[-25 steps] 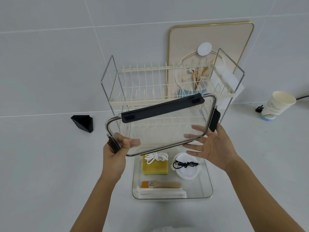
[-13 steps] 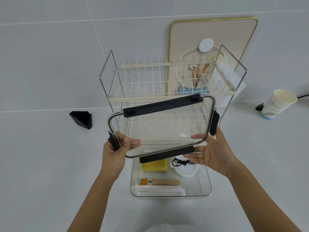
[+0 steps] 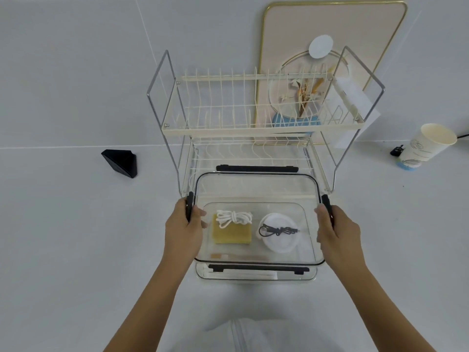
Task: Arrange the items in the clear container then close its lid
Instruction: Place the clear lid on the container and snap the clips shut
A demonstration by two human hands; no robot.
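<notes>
I hold the clear lid (image 3: 256,189), with its black clasps, level just above the clear container (image 3: 253,276) on the white surface. My left hand (image 3: 184,231) grips the lid's left edge at its black clasp. My right hand (image 3: 336,231) grips the right edge the same way. Through the lid I see a yellow sponge (image 3: 232,235) with a coiled white cord (image 3: 234,217) on it, a white round pad (image 3: 279,236) with a black cord (image 3: 276,230) across it, and a small brush (image 3: 238,256) near the front. White sticks (image 3: 243,275) lie along the container's front wall.
A two-tier wire dish rack (image 3: 253,123) stands right behind the container. A framed board (image 3: 330,34) leans on the wall behind it. A black wedge (image 3: 120,162) sits at the left, a paper cup (image 3: 426,146) and a small black clip (image 3: 396,150) at the right.
The lid has tilted from nearly upright to flat and come down over the container. My right hand shifted from under the lid to gripping its right clasp.
</notes>
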